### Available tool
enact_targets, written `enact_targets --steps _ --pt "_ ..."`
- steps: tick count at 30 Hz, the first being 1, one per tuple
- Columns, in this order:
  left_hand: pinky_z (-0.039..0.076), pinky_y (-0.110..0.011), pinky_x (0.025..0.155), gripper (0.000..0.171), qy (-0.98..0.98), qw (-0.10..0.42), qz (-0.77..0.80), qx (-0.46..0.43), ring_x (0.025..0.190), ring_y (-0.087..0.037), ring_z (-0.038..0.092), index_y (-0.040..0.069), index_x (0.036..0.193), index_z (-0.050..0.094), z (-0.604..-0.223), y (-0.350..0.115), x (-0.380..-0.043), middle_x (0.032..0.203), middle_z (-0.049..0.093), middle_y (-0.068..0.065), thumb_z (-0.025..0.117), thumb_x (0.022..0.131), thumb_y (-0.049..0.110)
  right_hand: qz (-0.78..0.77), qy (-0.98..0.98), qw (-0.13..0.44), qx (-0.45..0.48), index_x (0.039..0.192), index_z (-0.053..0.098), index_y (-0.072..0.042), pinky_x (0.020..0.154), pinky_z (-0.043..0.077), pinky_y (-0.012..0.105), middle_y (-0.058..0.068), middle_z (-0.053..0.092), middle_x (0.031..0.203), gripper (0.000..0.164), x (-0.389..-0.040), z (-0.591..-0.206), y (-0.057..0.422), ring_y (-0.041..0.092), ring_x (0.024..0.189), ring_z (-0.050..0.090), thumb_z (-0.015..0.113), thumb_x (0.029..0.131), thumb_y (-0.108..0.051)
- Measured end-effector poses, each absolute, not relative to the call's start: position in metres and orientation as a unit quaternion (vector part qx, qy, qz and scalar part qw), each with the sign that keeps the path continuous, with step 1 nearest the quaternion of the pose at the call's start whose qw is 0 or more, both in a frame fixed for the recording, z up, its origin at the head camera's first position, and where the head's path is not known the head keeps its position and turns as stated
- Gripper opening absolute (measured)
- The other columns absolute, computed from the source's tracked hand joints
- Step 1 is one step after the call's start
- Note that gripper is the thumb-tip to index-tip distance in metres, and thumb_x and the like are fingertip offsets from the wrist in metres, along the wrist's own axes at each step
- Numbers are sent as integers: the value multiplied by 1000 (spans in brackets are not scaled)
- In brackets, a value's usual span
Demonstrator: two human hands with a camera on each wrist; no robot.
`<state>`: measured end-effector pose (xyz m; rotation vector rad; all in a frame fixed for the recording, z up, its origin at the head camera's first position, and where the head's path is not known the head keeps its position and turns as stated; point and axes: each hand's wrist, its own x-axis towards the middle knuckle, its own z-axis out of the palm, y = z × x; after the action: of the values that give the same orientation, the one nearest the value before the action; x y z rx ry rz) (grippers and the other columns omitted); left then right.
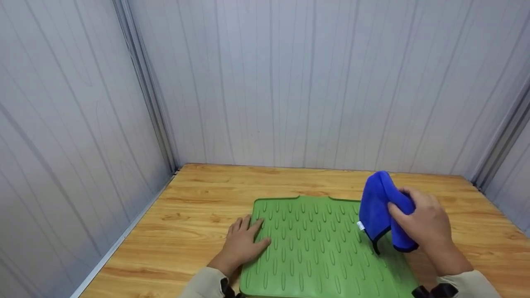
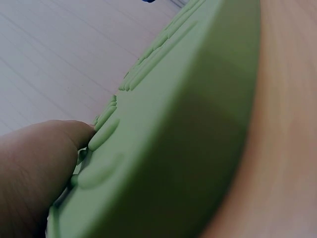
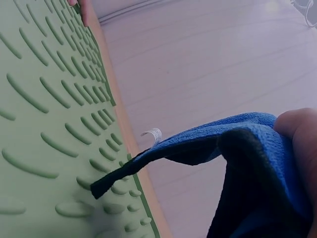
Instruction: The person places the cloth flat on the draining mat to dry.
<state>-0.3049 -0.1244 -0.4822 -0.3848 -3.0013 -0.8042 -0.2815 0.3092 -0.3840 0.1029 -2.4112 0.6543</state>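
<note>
Beige sleeves (image 1: pixel 476 285), apparently black wristbands (image 1: pixel 444 290).

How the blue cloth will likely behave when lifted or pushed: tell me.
The blue cloth is probably floppy: it droops from the right hand. It looks light, as that hand alone holds it up. Pushed, it would likely crumple, being thin and loosely folded.

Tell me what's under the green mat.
The green mat lies on the wood-grain tabletop, which shows beyond its left, far and right edges. The mat covers everything directly beneath it, so whether anything else is there cannot be seen.
</note>
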Motion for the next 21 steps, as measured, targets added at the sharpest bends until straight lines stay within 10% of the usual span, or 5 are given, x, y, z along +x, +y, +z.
enact_targets --steps 21 --pt "13 -64 117 73 -958 10 -258 -128 149 -49 16 15 155 44 -483 -120 -314 162 26 -24 55 97 58 297 -887 345 79 116 70 -3 79 49 58 20 70 109 37 -290 -382 257 39 98 62 77 86 -25"
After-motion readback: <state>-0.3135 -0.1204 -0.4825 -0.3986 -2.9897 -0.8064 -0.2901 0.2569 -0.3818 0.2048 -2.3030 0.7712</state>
